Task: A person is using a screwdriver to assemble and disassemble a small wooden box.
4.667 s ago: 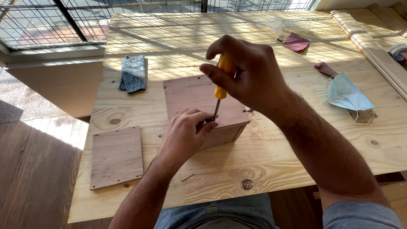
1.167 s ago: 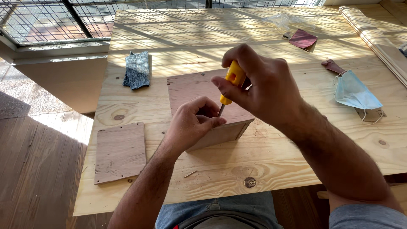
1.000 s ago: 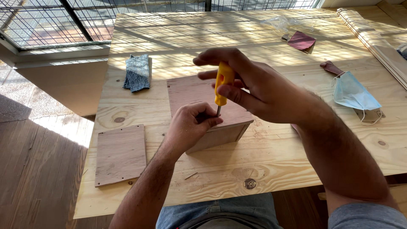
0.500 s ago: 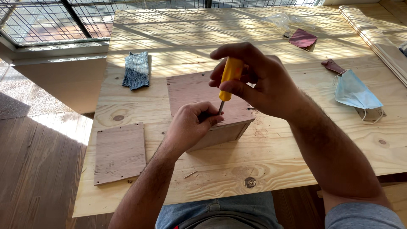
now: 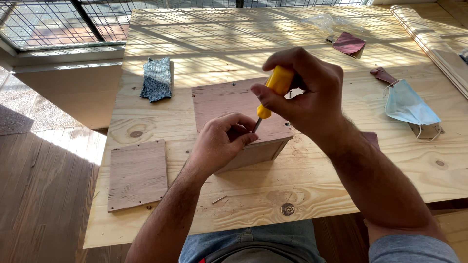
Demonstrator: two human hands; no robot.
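Since half a second ago, little is seen to have shifted; the yellow handle is now tilted slightly more upright. At the left, a loose wooden panel [image 5: 138, 174] lies flat on the plywood table [image 5: 341, 170]. The left hand [image 5: 219, 143] is pinched narrowly at the screwdriver [image 5: 273, 92] tip on the wooden box [image 5: 234, 114], whose inside is hidden. The right hand [image 5: 307, 95] is wrapped around the handle above; the shaft runs down-left.

Our forearms bare and hairy; grey short sleeve [image 5: 414, 248] on our right arm; blue denim jeans [image 5: 253, 238] cover our lap.
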